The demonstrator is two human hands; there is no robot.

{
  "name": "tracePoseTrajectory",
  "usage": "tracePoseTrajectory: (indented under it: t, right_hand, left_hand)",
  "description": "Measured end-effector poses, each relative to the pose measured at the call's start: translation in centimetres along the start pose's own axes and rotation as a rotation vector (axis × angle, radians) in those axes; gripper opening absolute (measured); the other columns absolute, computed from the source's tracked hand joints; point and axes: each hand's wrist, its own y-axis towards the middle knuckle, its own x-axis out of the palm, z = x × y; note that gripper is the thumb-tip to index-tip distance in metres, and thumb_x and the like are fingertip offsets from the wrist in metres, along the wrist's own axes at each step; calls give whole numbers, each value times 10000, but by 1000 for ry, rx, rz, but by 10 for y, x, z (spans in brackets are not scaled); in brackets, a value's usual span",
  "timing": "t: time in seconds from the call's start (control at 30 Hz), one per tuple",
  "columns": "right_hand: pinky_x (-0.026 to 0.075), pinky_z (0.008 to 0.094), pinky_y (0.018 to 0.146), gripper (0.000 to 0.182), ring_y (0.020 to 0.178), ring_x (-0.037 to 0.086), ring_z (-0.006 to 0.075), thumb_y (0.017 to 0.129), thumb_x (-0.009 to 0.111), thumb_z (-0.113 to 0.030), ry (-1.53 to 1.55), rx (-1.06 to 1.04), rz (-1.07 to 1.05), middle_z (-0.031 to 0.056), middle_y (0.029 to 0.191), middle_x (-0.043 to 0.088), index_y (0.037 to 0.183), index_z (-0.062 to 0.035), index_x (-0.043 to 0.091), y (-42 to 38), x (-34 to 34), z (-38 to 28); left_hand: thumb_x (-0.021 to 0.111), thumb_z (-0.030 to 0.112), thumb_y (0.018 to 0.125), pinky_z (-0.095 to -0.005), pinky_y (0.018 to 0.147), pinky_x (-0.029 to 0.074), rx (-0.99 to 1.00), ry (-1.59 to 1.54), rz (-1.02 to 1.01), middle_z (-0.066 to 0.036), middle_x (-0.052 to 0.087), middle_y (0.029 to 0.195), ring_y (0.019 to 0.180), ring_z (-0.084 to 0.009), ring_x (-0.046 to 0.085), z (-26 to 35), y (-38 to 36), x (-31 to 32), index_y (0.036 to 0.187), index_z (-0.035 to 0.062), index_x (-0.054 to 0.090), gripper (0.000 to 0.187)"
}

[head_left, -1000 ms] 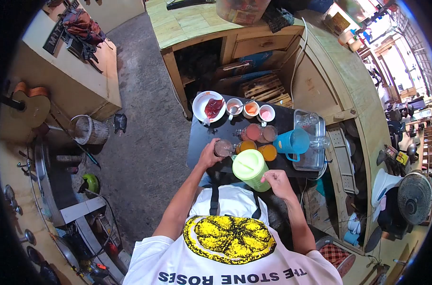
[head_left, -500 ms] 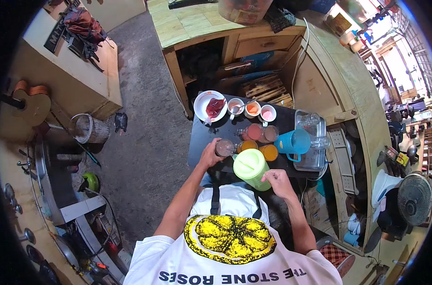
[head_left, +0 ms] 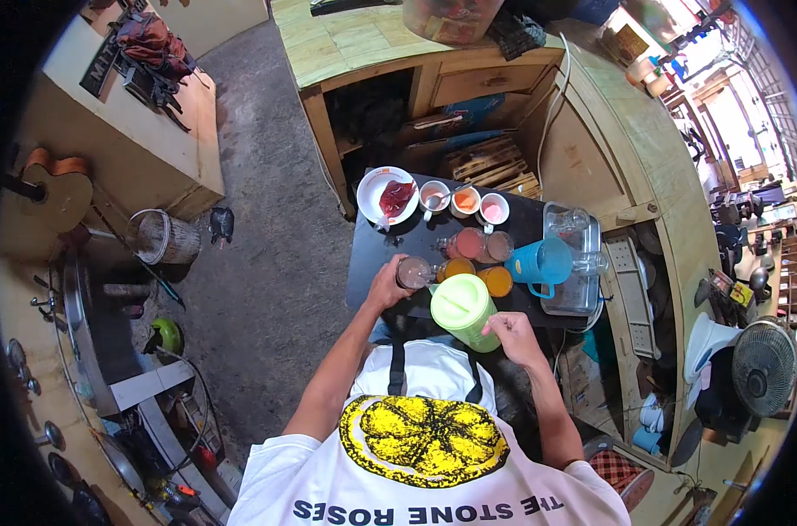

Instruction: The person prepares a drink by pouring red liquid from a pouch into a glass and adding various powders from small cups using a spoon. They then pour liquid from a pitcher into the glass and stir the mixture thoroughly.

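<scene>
My left hand [head_left: 388, 284] is wrapped round a glass of brownish drink [head_left: 413, 273] near the front of the dark table. My right hand [head_left: 514, 337] grips the handle side of a lidded green pitcher [head_left: 462, 302], which tilts with its spout side toward that glass. Whether liquid flows between them I cannot make out. Behind the pitcher stand glasses of orange drink [head_left: 496, 281], a glass of pink drink [head_left: 468, 242] and another brownish glass [head_left: 499, 247]. To their right is a blue pitcher [head_left: 540, 261].
A white bowl with a red packet [head_left: 397, 199] and white cups [head_left: 495, 209] with coloured contents line the table's far edge. A clear tray [head_left: 563, 302] holding glasses lies at the right. Wooden cabinets [head_left: 582, 145] stand beyond; a bucket [head_left: 166, 238] sits on the floor at left.
Almost nothing differs. Both hands, the glass and the green pitcher keep nearly the same positions.
</scene>
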Motion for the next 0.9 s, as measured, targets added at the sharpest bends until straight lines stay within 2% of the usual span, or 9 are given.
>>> tracePoseTrajectory:
  t: [0.53,0.9]
  right_hand:
    - [450,291,661,302,714,591,112,968,561,-167,-13,37,-7,67,763,692,811,41,713,-1,0,0]
    - [439,294,651,307,698,573,101,970,561,-176,-32,-2,-23,59,738,678,809,40,709,3,0,0]
  left_hand:
    - [890,158,621,-459,973,481,22,24,8,-176,646,1192,1140,-395,597,1,-2,-1,1344,113,470,838]
    - [884,210,640,-468,953,492,23,20,18,-178,649,1171,1122,-393,605,1,-2,-1,1330,135,484,801]
